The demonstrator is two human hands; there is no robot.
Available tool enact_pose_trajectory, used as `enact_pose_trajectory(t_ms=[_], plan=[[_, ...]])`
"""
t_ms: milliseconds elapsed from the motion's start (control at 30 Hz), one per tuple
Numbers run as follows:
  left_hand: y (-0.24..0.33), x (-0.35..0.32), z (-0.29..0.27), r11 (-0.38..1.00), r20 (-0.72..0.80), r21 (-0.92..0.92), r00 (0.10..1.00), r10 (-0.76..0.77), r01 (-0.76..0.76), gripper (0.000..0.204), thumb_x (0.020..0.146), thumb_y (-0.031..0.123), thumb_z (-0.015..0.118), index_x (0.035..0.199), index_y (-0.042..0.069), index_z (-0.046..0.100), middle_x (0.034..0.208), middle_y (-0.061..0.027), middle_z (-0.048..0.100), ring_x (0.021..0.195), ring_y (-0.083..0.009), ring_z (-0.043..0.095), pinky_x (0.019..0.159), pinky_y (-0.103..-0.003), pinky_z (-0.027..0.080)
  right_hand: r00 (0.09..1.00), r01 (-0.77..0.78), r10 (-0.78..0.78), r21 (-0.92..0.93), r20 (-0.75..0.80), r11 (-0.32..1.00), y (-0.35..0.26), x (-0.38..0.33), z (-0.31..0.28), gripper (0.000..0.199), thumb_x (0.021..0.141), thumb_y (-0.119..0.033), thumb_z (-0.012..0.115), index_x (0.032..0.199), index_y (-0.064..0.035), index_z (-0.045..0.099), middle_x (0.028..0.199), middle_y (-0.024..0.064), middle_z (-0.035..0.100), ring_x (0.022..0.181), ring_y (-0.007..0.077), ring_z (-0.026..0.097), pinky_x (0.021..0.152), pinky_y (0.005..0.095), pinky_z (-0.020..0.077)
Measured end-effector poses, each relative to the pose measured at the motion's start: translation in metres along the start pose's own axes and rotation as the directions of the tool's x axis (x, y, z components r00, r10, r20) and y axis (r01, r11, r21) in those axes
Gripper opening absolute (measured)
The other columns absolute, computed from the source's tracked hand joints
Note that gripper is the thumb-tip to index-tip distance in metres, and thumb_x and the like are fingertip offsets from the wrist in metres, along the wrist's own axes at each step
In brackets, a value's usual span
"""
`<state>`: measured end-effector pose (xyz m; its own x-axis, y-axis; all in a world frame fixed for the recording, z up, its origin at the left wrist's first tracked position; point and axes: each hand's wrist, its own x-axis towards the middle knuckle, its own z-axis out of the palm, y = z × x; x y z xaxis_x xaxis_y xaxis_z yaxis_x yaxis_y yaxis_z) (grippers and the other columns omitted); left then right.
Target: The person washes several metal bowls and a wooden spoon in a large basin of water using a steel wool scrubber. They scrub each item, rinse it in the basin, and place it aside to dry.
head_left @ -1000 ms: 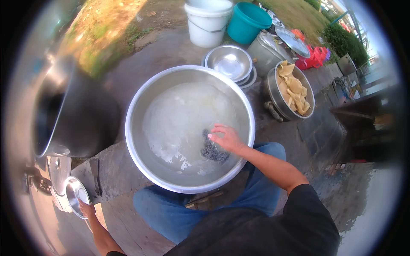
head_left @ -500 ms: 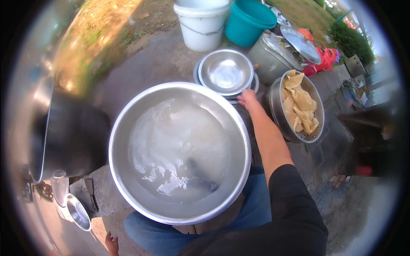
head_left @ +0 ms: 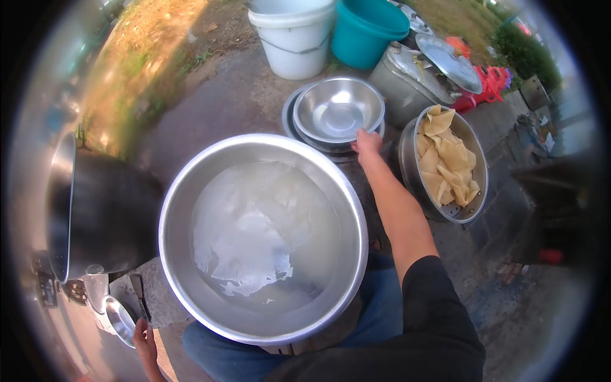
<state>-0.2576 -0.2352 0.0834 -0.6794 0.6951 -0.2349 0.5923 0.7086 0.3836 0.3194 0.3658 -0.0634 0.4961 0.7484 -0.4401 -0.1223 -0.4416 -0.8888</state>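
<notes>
My right hand (head_left: pixel 367 141) is stretched out ahead of me, fingers curled over the near rim of the small bowl (head_left: pixel 338 113), so it's pinched on that edge rather than open. That bowl is shiny steel and sits nested on top of another bowl or plate, right under my fingertips. Just short of the hand, closer to my knees, is the big basin (head_left: pixel 263 237) with soapy water and foam in it; my forearm runs along its right side without dipping in.

To the right of the hand there's a steel pot (head_left: pixel 449 167) holding yellowish folded sheets, close beside my wrist. Past the hand and slightly right sits a lidded pot (head_left: pixel 414 76) with a loose lid (head_left: pixel 449 62) leaning on it. Further out beyond my fingers are a white bucket (head_left: pixel 295 39) and a teal bucket (head_left: pixel 369 30), side by side.

My left hand (head_left: pixel 146 340) is way down low at my left, well apart from all that, resting by a small metal cup (head_left: pixel 119 320). It's right at the edge of the view and kind of blurry, so I honestly can't say if it's gripping the cup or just touching it. Further left of it is a big dark pot (head_left: pixel 102 207) lying on its side.
</notes>
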Motion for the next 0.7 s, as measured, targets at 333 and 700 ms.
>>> enact_pose_trajectory(t_ms=[333, 700], plan=[[0.257, -0.001, 0.032, 0.807, 0.106, -0.267, 0.817, 0.567, -0.526, 0.038, 0.080, 0.003, 0.065, 0.118, 0.003, 0.061, 0.105, -0.0148, 0.068, 0.101, -0.0305, 0.063, 0.092, -0.037, 0.047, 0.988, 0.076, -0.099, 0.186, 0.117, 0.980, -0.062, -0.083, -0.038, 0.021, 0.081, -0.018, 0.058, 0.090, 0.0002, 0.051, 0.082, 0.0116, 0.059, 0.064, 0.0195, 0.061, 0.054, 0.0330, 0.0512], [0.373, 0.051, 0.070, 0.516, -0.054, -0.803, 0.899, 0.435, -0.298, 0.056, 0.087, 0.014, 0.063, 0.139, 0.005, 0.043, 0.117, -0.0170, 0.061, 0.107, -0.0241, 0.059, 0.092, -0.035, 0.047, 0.865, 0.168, -0.185, 0.078, 0.466, 0.983, -0.057, -0.248, -0.080, 0.016, 0.081, -0.015, 0.057, 0.088, -0.0003, 0.060, 0.079, 0.0044, 0.061, 0.068, 0.0129, 0.059, 0.061, 0.0296, 0.0487]])
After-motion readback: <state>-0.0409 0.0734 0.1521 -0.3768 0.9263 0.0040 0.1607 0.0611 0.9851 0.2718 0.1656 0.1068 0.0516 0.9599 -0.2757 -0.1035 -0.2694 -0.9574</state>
